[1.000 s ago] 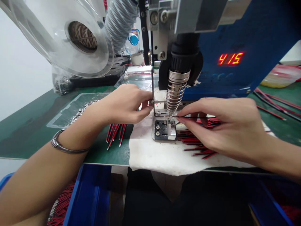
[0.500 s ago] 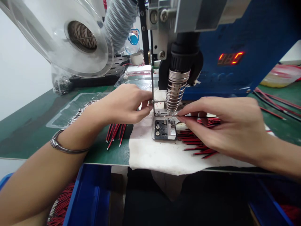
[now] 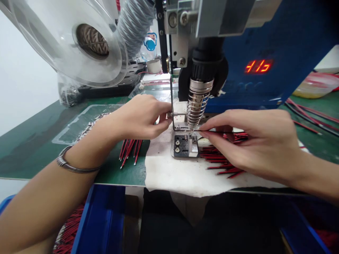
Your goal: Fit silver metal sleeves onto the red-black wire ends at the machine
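My right hand (image 3: 254,141) pinches a thin black wire (image 3: 215,131) between thumb and index finger. The wire's end lies under the tip of a soldering iron wrapped in a metal spring (image 3: 198,104). Just below it is a small black metal jig (image 3: 182,146). My left hand (image 3: 148,118) is closed at the thin metal bracket (image 3: 172,95) left of the iron; whatever its fingertips hold is hidden. Under my right hand, red-and-black wires (image 3: 219,160) lie bunched on a white cloth (image 3: 174,176).
A blue machine housing (image 3: 246,88) with a lit red display (image 3: 258,66) stands behind. Upper left are a clear reel (image 3: 60,46) and a grey hose (image 3: 135,26). More wires (image 3: 129,150) and a plastic tray (image 3: 71,128) rest on the green table (image 3: 34,141); blue bins (image 3: 103,215) stand below.
The red digits on the display look different. Both hands, the wire and the soldering iron stay essentially where they were.
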{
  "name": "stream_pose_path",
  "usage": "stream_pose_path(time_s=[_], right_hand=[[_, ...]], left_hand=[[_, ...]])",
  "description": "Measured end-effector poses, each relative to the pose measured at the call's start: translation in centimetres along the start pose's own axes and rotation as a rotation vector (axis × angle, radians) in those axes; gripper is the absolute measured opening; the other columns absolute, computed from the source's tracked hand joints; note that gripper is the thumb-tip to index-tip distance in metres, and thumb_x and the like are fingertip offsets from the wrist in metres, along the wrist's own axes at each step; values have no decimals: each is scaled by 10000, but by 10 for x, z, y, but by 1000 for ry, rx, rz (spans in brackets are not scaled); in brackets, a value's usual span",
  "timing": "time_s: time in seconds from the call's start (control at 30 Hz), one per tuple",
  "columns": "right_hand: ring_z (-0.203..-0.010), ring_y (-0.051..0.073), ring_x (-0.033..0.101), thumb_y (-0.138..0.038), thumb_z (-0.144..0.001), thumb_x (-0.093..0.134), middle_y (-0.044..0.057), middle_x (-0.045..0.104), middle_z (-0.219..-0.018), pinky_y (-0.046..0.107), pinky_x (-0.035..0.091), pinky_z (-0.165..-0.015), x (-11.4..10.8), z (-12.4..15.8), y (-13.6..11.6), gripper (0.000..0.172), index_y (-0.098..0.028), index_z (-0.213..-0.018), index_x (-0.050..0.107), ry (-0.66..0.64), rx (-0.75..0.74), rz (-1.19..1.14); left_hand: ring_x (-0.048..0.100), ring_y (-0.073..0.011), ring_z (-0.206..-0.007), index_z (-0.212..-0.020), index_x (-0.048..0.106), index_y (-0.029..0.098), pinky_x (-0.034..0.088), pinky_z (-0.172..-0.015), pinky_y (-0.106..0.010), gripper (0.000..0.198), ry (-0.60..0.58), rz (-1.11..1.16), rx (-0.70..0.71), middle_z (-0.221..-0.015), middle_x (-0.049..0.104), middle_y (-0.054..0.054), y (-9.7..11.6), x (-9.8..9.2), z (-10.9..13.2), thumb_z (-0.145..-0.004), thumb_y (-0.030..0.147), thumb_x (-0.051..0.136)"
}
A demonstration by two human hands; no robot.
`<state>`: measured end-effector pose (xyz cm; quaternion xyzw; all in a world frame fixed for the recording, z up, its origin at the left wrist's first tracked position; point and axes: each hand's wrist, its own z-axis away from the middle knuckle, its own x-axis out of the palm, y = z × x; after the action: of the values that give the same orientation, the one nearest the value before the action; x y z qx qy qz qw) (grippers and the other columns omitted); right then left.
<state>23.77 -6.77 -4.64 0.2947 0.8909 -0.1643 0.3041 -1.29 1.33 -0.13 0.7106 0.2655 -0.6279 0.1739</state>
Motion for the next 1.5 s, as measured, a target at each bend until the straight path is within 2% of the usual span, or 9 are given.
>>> stream_pose_path(time_s=[0.57, 0.87, 1.07, 1.3, 1.5], right_hand=[[-620, 121, 718, -132, -940, 741, -26, 807, -821, 230, 580, -628, 0, -2, 1, 82, -214, -930, 735, -9, 3, -9], [-667, 127, 733, -147, -946, 738, -6, 817, -861, 235, 587, -694, -1, -1, 1, 48, -193, -956, 749, -20, -3, -3], [-666, 152, 742, -174, -964, 722, -18, 825, -876, 276, 604, -680, -2, 0, 0, 78, -248, -972, 748, -50, 31, -4], [-709, 138, 755, -168, -949, 737, 1, 826, -878, 236, 592, -714, -1, 1, 1, 43, -190, -968, 768, -51, 12, -48], [-734, 159, 784, -139, -941, 727, -12, 838, -906, 251, 627, -754, -1, 0, 0, 100, -226, -971, 766, -65, -4, -71]], left_hand=[[370, -135, -507, -713, 494, 213, 271, -559, -338, 176, 4, -7, 5, -561, 469, 2, -1, 0, 1, -883, 256, 492], [380, -136, -499, -705, 500, 215, 280, -550, -336, 177, 9, -7, 7, -556, 493, -4, -1, 0, 1, -878, 256, 493], [369, -141, -499, -689, 496, 223, 287, -548, -340, 194, 19, -11, 13, -545, 476, 0, 0, 0, 1, -882, 242, 500], [376, -141, -497, -701, 497, 222, 292, -543, -337, 187, 13, -4, 13, -543, 484, 2, 0, 0, 2, -887, 239, 493], [377, -145, -490, -679, 472, 232, 294, -539, -343, 197, 25, -3, 22, -539, 478, 1, -1, -1, 1, -872, 241, 513]])
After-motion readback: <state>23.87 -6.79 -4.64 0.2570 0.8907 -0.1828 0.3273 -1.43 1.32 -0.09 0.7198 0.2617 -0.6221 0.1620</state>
